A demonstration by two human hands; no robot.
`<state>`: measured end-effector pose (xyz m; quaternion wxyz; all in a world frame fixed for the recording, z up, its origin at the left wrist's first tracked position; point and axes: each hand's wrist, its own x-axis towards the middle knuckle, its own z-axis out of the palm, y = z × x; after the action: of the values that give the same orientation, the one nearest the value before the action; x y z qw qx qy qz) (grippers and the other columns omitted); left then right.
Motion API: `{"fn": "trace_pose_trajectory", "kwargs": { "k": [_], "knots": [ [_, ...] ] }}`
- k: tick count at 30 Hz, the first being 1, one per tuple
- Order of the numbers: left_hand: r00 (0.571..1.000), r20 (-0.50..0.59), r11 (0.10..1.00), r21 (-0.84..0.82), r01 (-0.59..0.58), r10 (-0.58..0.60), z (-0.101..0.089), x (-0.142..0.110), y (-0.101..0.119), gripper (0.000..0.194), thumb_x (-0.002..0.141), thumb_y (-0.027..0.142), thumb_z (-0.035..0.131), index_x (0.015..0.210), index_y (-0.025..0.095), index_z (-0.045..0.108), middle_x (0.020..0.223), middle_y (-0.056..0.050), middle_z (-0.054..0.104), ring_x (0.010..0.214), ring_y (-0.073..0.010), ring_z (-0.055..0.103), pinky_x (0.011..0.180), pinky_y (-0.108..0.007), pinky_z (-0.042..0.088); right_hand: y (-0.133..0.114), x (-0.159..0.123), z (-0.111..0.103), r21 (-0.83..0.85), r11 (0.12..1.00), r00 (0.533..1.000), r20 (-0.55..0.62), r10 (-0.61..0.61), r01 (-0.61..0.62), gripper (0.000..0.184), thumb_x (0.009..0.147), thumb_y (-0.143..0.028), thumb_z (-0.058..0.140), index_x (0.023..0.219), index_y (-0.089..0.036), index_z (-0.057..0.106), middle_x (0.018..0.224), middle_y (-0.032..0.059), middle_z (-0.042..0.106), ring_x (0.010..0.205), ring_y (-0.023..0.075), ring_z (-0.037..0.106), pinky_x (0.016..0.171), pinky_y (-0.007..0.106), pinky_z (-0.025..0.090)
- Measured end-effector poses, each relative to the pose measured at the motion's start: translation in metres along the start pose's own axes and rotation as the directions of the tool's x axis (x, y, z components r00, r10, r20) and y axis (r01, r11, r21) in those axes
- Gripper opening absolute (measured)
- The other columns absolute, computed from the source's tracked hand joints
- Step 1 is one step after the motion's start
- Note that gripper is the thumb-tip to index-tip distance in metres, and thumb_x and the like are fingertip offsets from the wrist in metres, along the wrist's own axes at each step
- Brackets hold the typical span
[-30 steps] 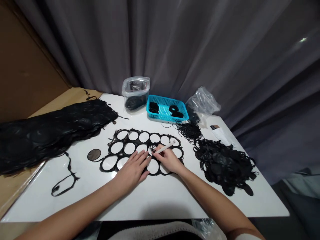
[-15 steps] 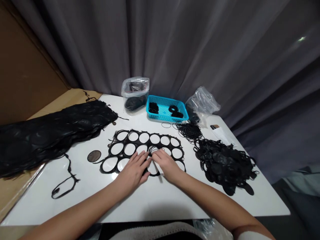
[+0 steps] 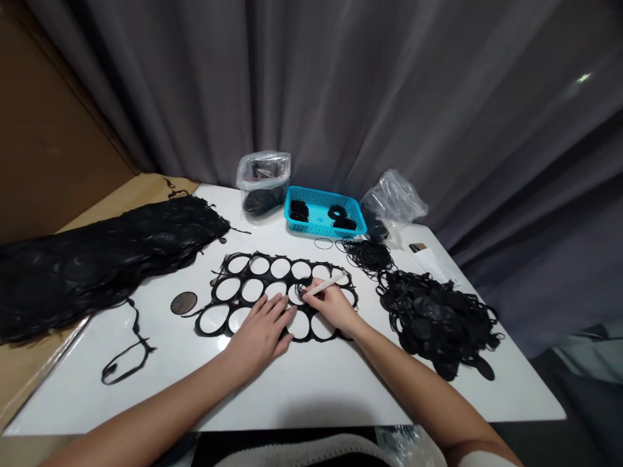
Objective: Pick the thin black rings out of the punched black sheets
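My left hand (image 3: 263, 324) lies flat, fingers spread, on the front part of a black rubber sheet (image 3: 237, 292) with rows of large round holes. To its right, my right hand (image 3: 333, 303) is closed on a white pen-like stick (image 3: 327, 283), tilted with its far end up to the right. A few thin black rings (image 3: 299, 288) show at the fingertips of that hand, over a hole in the sheet; whether they are held or just touched I cannot tell. The hands cover part of the sheet's middle and front rows.
Thin black rings (image 3: 370, 257) and black offcuts (image 3: 438, 321) are heaped at right. A blue basket (image 3: 326, 228) with black rings, a clear bag (image 3: 265, 181) and another plastic bag (image 3: 396, 198) stand behind. Stacked black sheets (image 3: 107, 259), a dark disc (image 3: 183, 303) and a scrap loop (image 3: 129, 370) lie left.
My right hand has shifted slightly right, away from my left hand. The white stick has swung from pointing down toward me to pointing up right. My left hand stays put.
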<state>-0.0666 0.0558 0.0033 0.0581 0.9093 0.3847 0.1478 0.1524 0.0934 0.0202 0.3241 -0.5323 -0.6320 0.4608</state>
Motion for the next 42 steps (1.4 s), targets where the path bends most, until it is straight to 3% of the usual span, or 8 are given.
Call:
{"fn": "trace_pose_trajectory", "kwargs": {
  "k": [9,27,31,37,42],
  "knots": [
    [1.0,0.021,1.0,0.025,0.008,-0.009,-0.001,0.004,0.002,0.047,0.091,0.026,0.061,0.136,0.018,0.054,0.141,-0.015,0.057,0.135,-0.0338,0.049,0.113,-0.053,0.036,0.0,-0.003,0.004,-0.051,0.996,0.997,0.045,-0.066,0.069,0.017,0.085,-0.03,0.06,0.074,-0.021,0.052,0.077,-0.0017,0.058,0.071,0.0146,0.049,0.069,0.027,0.037],
    [1.0,-0.008,1.0,-0.017,-0.011,0.011,0.001,0.003,0.001,0.047,0.09,0.024,0.06,0.136,0.018,0.054,0.142,-0.015,0.056,0.135,-0.0339,0.049,0.114,-0.054,0.035,-0.005,-0.007,0.004,-0.105,0.99,0.994,0.056,-0.09,0.095,0.018,0.089,-0.028,0.058,0.074,-0.021,0.051,0.079,-0.0008,0.059,0.079,0.0166,0.054,0.075,0.029,0.04],
    [1.0,-0.012,1.0,-0.014,-0.006,0.006,0.001,0.002,0.002,0.047,0.091,0.025,0.059,0.137,0.019,0.053,0.142,-0.015,0.056,0.135,-0.0333,0.049,0.114,-0.053,0.035,-0.005,-0.007,0.003,-0.173,0.973,0.987,0.061,-0.146,0.155,0.019,0.091,-0.024,0.058,0.074,-0.021,0.05,0.081,-0.0001,0.06,0.081,0.0175,0.055,0.077,0.03,0.041],
    [1.0,-0.008,1.0,0.0,0.003,-0.003,0.003,0.003,0.002,0.047,0.091,0.024,0.058,0.137,0.019,0.054,0.141,-0.014,0.057,0.136,-0.0324,0.048,0.115,-0.052,0.034,-0.001,-0.013,0.004,-0.323,0.882,0.939,0.111,-0.324,0.343,0.019,0.096,-0.02,0.054,0.078,-0.022,0.05,0.084,0.0031,0.06,0.083,0.0197,0.053,0.079,0.032,0.042],
    [0.999,-0.023,0.999,-0.025,0.03,-0.031,0.005,0.003,0.003,0.044,0.089,0.023,0.058,0.133,0.018,0.056,0.139,-0.015,0.058,0.134,-0.0327,0.05,0.114,-0.053,0.036,-0.003,-0.02,0.01,-0.431,0.743,0.859,0.274,-0.432,0.512,0.012,0.094,-0.013,0.047,0.098,-0.021,0.056,0.105,0.0109,0.063,0.097,0.025,0.05,0.086,0.038,0.043]
  ]
}}
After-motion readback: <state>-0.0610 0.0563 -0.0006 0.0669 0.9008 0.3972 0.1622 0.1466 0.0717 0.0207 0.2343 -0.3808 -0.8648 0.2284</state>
